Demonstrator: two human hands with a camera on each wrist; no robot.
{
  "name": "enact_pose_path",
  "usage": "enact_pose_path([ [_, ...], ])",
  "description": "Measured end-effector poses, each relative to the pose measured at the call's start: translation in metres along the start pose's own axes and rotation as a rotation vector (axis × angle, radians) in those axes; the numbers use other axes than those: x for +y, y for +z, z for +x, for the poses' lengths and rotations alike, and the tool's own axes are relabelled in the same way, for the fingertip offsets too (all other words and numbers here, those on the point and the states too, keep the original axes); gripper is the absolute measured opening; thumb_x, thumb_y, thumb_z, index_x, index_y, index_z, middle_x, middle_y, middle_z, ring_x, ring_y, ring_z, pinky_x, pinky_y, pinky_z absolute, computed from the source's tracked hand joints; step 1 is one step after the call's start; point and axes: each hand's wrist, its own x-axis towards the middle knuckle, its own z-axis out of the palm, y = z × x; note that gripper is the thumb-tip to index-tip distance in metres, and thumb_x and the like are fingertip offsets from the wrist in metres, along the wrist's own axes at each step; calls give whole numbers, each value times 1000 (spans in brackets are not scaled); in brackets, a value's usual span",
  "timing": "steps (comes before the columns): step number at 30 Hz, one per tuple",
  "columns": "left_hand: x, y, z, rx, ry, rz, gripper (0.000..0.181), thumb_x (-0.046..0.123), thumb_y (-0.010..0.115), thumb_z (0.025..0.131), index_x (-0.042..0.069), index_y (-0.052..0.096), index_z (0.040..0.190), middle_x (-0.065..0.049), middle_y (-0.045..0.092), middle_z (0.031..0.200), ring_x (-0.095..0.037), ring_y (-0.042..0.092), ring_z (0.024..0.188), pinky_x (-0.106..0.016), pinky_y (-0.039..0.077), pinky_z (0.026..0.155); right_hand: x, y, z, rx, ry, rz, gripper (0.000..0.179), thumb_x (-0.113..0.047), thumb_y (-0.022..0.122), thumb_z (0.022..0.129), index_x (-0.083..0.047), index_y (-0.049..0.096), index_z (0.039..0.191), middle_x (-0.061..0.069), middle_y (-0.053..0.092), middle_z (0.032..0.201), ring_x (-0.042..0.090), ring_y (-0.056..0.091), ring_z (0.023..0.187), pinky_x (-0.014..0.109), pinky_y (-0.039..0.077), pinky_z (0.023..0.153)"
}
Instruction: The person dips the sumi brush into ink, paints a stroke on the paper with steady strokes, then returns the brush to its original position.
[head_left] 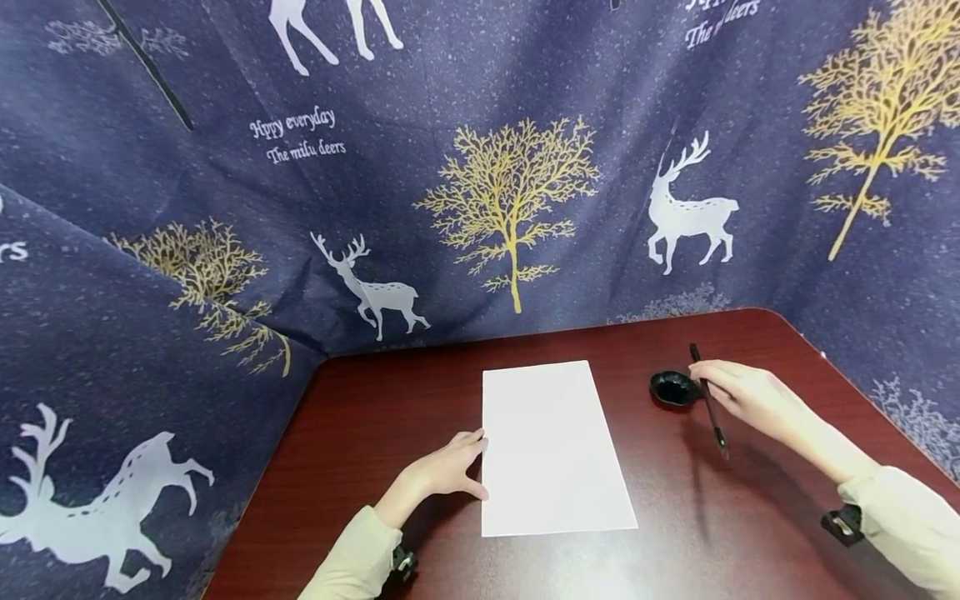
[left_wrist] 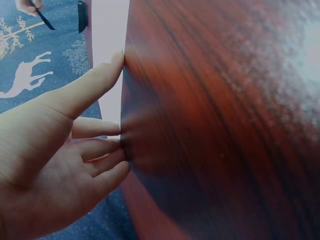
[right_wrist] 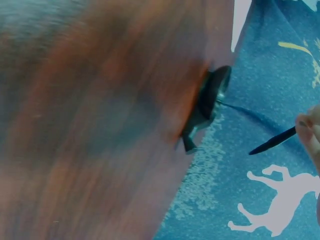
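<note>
A blank white sheet of paper (head_left: 555, 450) lies on the table. My left hand (head_left: 442, 468) rests at its left edge; thumb and fingers are spread, and their tips touch the edge, as the left wrist view also shows. My right hand (head_left: 742, 390) pinches a dark writing brush (head_left: 711, 410) above the table's right side. The brush slants, its bristle end pointing down toward me and off the tabletop. Just left of that hand sits a small black ink dish (head_left: 662, 401). In the right wrist view, only part of the right hand (right_wrist: 311, 132) shows.
The reddish-brown wooden table (head_left: 375, 417) has a glossy top with bright glare near the front. Behind and beside it hangs a dark blue cloth (head_left: 600, 83) printed with white deer and yellow trees. A black strap device (head_left: 843, 523) sits at the right wrist.
</note>
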Motion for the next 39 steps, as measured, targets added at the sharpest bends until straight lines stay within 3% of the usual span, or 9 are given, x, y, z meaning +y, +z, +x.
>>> enact_pose_path([
  [5, -3, 0, 2, -5, 1, -11, 88, 35, 77, 80, -6, 36, 146, -23, 27, 156, -34, 25, 145, -47, 34, 112, 3, -5, 13, 39, 82, -10, 49, -43, 36, 103, -8, 70, 96, 3, 71, 88, -10, 53, 95, 13, 39, 79],
  [10, -5, 1, 3, 3, 4, -16, 89, 36, 78, 79, -6, 36, 146, -23, 27, 156, -35, 25, 145, -47, 34, 112, 5, -6, 24, 105, 176, 45, 51, -49, 45, 98, -6, 72, 95, 6, 70, 86, -15, 51, 93, 5, 38, 76],
  [12, -6, 2, 4, 10, 11, -21, 89, 35, 78, 79, -7, 36, 145, -23, 27, 156, -35, 26, 145, -48, 34, 111, 5, -5, 28, 139, 206, 80, 35, -37, 59, 95, -4, 72, 93, 7, 69, 85, -15, 50, 93, 3, 38, 77],
  [15, -6, 2, 3, 10, 17, -26, 89, 36, 78, 80, -7, 36, 145, -23, 27, 156, -35, 26, 145, -48, 34, 111, 5, -4, 32, 179, 260, 125, 13, -8, 76, 80, -3, 72, 91, 8, 68, 84, -18, 49, 96, 2, 37, 82],
  [18, -7, 2, 3, 9, 18, -29, 89, 36, 78, 79, -7, 36, 145, -24, 27, 156, -35, 26, 144, -48, 34, 111, 3, -3, 34, 199, 330, 150, 32, 11, 78, 63, -4, 72, 91, 8, 68, 82, -22, 50, 95, 2, 37, 82],
  [25, -8, 3, 4, 8, 17, -17, 88, 37, 78, 79, -6, 37, 145, -22, 28, 156, -34, 27, 144, -47, 34, 111, -1, 1, 34, 221, 515, 264, 26, 10, 77, 72, -8, 72, 91, -3, 71, 82, -20, 61, 81, 2, 45, 72],
  [31, -8, 4, 4, 5, 10, -17, 88, 36, 78, 79, -5, 37, 145, -22, 29, 156, -34, 27, 144, -47, 33, 112, 0, 5, 39, 255, 664, 410, 17, 10, 73, 78, 4, 68, 93, -17, 68, 82, -16, 63, 76, 4, 48, 70],
  [39, -6, 4, 5, 10, 0, -16, 88, 37, 78, 79, -5, 37, 145, -21, 29, 156, -34, 27, 144, -48, 33, 112, 7, 8, 39, 296, 798, 428, 14, 5, 72, 81, 7, 62, 90, -23, 62, 76, -15, 59, 70, 3, 47, 69],
])
